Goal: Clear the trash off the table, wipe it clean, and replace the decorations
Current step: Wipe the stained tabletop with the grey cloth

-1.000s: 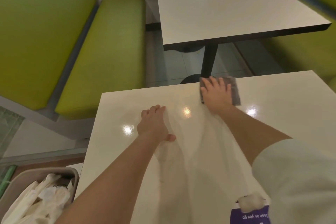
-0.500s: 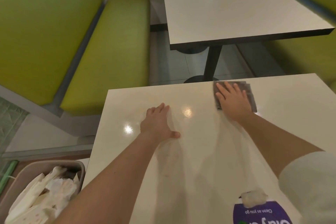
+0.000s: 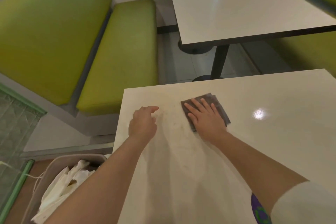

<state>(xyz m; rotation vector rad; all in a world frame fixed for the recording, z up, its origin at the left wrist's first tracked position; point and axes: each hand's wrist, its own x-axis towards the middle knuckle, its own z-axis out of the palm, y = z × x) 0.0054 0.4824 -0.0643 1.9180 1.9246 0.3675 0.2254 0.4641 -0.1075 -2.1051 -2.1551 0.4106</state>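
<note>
A dark grey cloth (image 3: 217, 102) lies flat near the far left part of the cream table (image 3: 272, 132). My right hand (image 3: 205, 118) presses on it with straight, spread fingers. To its left, my left hand (image 3: 143, 123) hovers low over or rests on the tabletop with loosely curled fingers, holding nothing. A purple sticker (image 3: 259, 209) shows at the table's near edge, partly hidden by my right sleeve. Faint smears mark the surface between my hands.
A bin (image 3: 43, 187) full of white paper trash stands on the floor at the lower left. A green bench seat (image 3: 121, 56) lies beyond the table's left corner. A second table (image 3: 245, 5) on a black post stands ahead.
My right hand has slid the cloth leftwards and a little nearer, closer to my left hand. My left hand's fingers went from flat on the table to loosely curled.
</note>
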